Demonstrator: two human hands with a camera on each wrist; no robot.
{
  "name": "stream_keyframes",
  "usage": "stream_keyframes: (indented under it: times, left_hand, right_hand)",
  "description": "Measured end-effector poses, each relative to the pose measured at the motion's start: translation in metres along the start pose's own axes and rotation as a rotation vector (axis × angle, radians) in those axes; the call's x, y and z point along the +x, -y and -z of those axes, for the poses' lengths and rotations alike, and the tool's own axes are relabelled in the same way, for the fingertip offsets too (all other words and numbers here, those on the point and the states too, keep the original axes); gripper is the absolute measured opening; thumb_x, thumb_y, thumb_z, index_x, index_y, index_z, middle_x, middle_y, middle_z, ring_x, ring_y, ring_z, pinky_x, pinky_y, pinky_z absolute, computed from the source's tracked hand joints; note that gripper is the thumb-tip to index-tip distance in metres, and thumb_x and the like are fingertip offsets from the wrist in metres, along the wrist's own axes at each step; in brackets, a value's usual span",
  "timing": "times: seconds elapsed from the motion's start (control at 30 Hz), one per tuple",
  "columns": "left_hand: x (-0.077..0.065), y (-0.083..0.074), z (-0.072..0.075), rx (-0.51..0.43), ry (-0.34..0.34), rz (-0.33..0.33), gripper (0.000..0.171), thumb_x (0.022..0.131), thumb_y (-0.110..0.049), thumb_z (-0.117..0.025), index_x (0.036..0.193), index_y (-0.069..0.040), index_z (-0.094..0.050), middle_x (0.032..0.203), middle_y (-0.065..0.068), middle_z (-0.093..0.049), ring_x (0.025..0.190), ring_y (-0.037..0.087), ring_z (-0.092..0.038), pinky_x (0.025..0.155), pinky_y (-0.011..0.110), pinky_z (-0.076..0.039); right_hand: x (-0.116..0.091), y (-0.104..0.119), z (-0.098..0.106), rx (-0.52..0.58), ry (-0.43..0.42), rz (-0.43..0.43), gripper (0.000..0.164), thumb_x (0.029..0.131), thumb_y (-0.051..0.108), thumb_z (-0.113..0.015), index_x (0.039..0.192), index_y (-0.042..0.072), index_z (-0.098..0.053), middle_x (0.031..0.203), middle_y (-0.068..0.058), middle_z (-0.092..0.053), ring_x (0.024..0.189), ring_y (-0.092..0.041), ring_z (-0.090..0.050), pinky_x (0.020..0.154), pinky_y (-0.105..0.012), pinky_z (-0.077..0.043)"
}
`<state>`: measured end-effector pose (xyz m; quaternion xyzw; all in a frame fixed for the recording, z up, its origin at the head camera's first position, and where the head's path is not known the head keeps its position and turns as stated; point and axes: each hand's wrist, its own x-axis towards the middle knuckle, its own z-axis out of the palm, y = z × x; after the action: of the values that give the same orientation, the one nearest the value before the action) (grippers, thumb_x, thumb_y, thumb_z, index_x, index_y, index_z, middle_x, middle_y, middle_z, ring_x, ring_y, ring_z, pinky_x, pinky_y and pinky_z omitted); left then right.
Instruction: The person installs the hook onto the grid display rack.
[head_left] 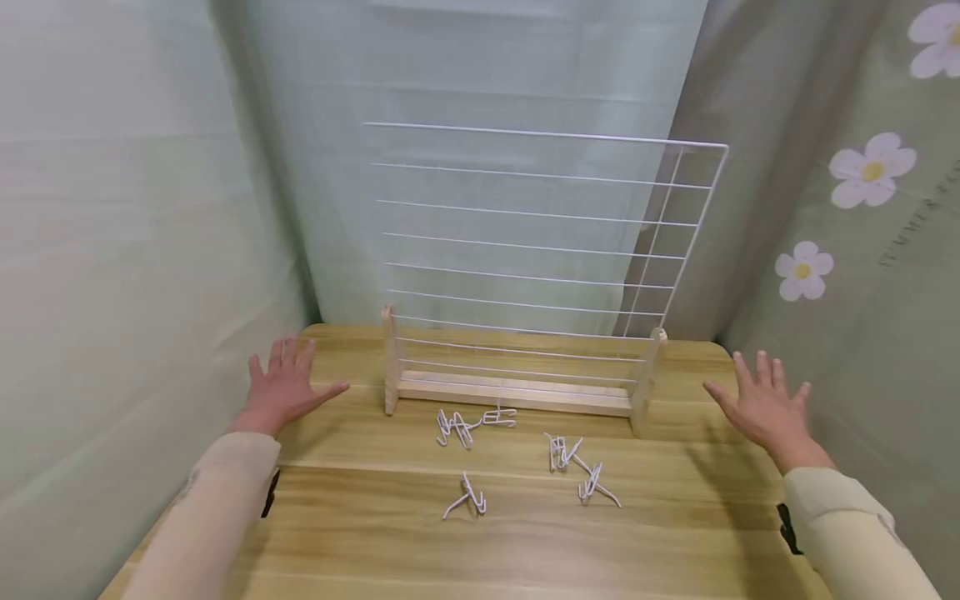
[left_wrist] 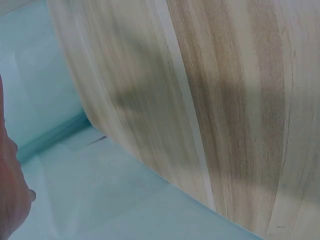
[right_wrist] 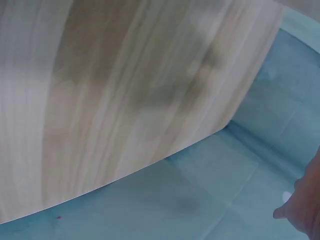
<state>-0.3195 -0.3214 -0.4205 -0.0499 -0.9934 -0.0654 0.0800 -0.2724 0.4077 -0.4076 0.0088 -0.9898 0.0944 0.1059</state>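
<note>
Curtained table (head_left: 360, 542): white wire grid (head_left: 532, 246) stands in wooden base (head_left: 517, 393), hooks (head_left: 560, 454) loose at its six o'clock, seemingly none hung; left hand (head_left: 281, 387) at nine, right hand (head_left: 767, 410) at three, both empty, fingers spread.

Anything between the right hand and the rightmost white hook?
Nothing visible: in the head view, bare tabletop lies between the right hand and the rightmost white hook. The wooden stand's right foot sits just beyond that path.

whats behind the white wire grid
Through the white wire grid you can see the pale green curtain, darker grey fabric toward the right and, low down, the back of the wood-grain tabletop. Anything directly behind the wooden base bar is covered.
</note>
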Motion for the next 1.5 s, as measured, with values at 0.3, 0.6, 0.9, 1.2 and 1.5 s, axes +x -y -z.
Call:
stream_keyframes:
  times: [0.3, 0.6, 0.9, 1.2, 1.5]
  left_hand:
    - [-0.003, 0.008, 0.001, -0.013, 0.006, 0.004, 0.115, 0.084, -0.080, -0.046, 0.154, 0.007, -0.017, 0.155, 0.039, -0.004, 0.143, 0.055, 0.002, 0.103, 0.076, 0.010]
    - [-0.005, 0.001, -0.001, -0.005, 0.023, -0.019, 0.115, 0.085, -0.079, -0.047, 0.153, 0.008, -0.017, 0.155, 0.039, -0.003, 0.142, 0.055, 0.000, 0.103, 0.077, 0.007]
    - [-0.001, -0.004, 0.001, 0.018, -0.011, -0.046, 0.111, 0.085, -0.077, -0.049, 0.152, 0.007, -0.023, 0.156, 0.037, -0.007, 0.143, 0.054, -0.005, 0.104, 0.077, 0.003]
    - [0.002, -0.025, 0.006, 0.015, -0.036, -0.105, 0.104, 0.085, -0.074, -0.053, 0.151, 0.005, -0.030, 0.154, 0.036, -0.018, 0.144, 0.051, -0.010, 0.105, 0.076, -0.006]
    - [0.002, -0.038, 0.007, -0.037, -0.014, -0.108, 0.103, 0.088, -0.073, -0.050, 0.153, 0.002, -0.026, 0.156, 0.035, -0.015, 0.145, 0.049, -0.009, 0.107, 0.074, -0.001]
  right_hand:
    - [0.024, 0.033, 0.015, 0.040, -0.010, 0.046, 0.088, 0.100, 0.065, -0.029, 0.158, 0.004, -0.004, 0.157, -0.035, 0.005, 0.142, -0.055, 0.005, 0.099, -0.080, 0.006]
    - [0.041, 0.067, 0.018, 0.182, -0.006, 0.083, 0.085, 0.101, 0.062, -0.031, 0.158, 0.005, -0.003, 0.160, -0.029, 0.004, 0.145, -0.050, 0.002, 0.104, -0.077, 0.003]
    - [0.054, 0.092, 0.014, 0.456, 0.094, 0.132, 0.078, 0.105, 0.050, -0.039, 0.157, 0.001, -0.009, 0.160, -0.031, -0.007, 0.143, -0.054, -0.012, 0.109, -0.069, -0.014]
    - [0.056, 0.101, 0.007, 0.621, 0.001, 0.125, 0.058, 0.107, 0.040, -0.038, 0.149, 0.001, -0.039, 0.146, -0.033, -0.040, 0.132, -0.051, -0.039, 0.104, -0.064, -0.033]
    - [0.054, 0.095, 0.003, 0.749, -0.031, 0.104, 0.055, 0.107, 0.038, -0.037, 0.147, 0.001, -0.043, 0.145, -0.030, -0.044, 0.126, -0.044, -0.046, 0.099, -0.058, -0.042]
